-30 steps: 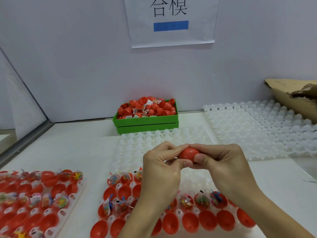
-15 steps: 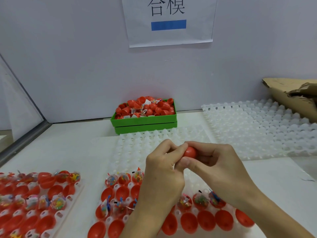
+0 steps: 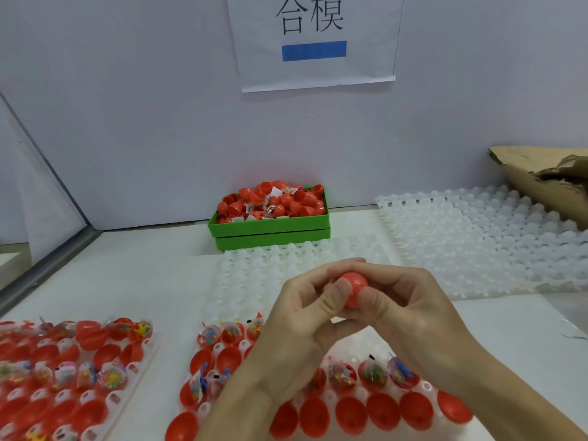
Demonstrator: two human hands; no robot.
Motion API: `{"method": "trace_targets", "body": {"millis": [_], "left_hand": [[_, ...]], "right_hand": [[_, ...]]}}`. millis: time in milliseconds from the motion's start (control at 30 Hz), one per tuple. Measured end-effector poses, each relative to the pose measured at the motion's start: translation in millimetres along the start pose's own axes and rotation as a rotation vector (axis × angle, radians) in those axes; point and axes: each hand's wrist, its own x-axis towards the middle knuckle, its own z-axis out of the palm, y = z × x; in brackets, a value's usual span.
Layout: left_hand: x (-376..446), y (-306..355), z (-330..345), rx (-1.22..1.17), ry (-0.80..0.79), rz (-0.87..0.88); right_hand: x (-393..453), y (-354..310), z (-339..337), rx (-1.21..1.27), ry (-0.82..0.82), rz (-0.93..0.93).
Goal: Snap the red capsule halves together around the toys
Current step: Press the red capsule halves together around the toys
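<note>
white table point(image 3: 152, 281), green bin point(image 3: 270, 225) heaped with red halves point(image 3: 286, 202), left hand point(image 3: 305, 319) and right hand point(image 3: 410, 310) both grip red capsule point(image 3: 354, 286)

capsule point(image 3: 355, 286): seam hidden by thumbs | left tray point(image 3: 63, 377): cut off

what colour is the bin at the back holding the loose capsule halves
Green: the bin at the back wall, seen in the head view, the only view.

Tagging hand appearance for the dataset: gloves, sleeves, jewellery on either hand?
None visible. Left hand and right hand are bare: no gloves, rings or watch. Both forearms are uncovered down to the frame edge, with no sleeve in view. Fingernails are short and unpainted.
</note>
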Motion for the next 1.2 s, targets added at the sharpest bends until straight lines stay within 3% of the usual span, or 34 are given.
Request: {"method": "trace_targets", "body": {"millis": [200,500,900,1033,1200], "left_hand": [[3,-9,15,-0.085,0.13,0.058],[3,-16,16,-0.039,0.182,0.098],[6,-12,13,-0.252,0.236,-0.05],[8,-13,14,-0.146,0.28,-0.06],[10,-9,5,0.177,0.364,0.065]], "right_hand": [[0,-2,1,-0.1,0.009,-0.05],[0,2,1,-0.151,0.044,-0.075],[1,4,-2,-0.033,0.032,0.054],[1,3,2,-0.074,0.076,0.02],[3,1,-1,-0.216,0.206,-0.019]]}}
